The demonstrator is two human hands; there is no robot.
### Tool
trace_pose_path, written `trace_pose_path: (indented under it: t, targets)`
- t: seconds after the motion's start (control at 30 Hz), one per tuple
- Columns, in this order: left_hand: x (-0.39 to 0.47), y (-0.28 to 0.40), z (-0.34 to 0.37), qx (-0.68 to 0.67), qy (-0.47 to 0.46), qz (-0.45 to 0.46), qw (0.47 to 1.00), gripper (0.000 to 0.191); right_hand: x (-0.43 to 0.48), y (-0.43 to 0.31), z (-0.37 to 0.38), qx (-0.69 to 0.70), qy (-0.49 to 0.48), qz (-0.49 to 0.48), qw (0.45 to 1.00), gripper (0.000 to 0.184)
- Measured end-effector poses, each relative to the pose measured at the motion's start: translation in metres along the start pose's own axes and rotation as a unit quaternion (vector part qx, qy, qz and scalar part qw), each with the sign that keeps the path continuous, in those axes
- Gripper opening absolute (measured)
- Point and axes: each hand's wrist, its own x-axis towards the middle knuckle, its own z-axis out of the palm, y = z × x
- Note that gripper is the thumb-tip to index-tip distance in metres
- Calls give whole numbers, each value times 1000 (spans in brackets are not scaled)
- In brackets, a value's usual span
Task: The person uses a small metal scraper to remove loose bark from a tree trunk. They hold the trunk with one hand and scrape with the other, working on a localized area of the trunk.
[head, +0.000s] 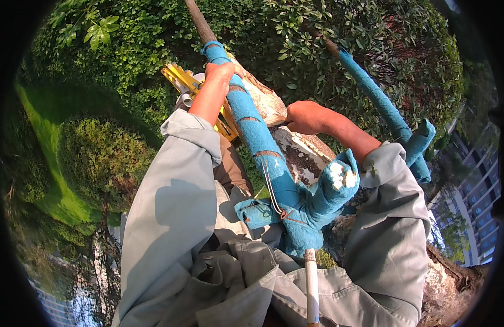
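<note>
My left hand (221, 73) is wrapped around an upright limb (254, 133) bound in strips of blue felt-like cloth, close to the wrapping's upper end. Bare brown bark shows in narrow gaps between the turns. My right hand (307, 117) is closed in a fist on a slim dark object (281, 124), mostly hidden, against a thick trunk (305, 157) with pale, peeling bark. Lower down, a loop of thin wire (270, 188) hangs on the cloth. Two wrapped stubs branch off there, the right stub (338, 180) with a whitish end.
A yellow ladder (186, 81) stands behind my left forearm. To the right rises another blue-wrapped limb (372, 90) with a short stub. Dense leafy shrubs (133, 53) surround the limbs. A cigarette (311, 286) juts into view at the bottom. Buildings (473, 200) show at the far right.
</note>
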Motion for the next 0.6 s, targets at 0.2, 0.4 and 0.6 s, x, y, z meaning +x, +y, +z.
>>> trace_pose_path:
  t: [0.2,0.4,0.6]
  targets:
    - [-1,-3,2,-35,34,26,998,49,53,16,16,1,32,20,999,26]
    - [-16,7,-1,17,24,-14,999,102,22,29,16,29,11,-24,999,35]
    - [-33,19,-6,47,-1,-61,997,107,11,5,12,-15,1,20,1000,36]
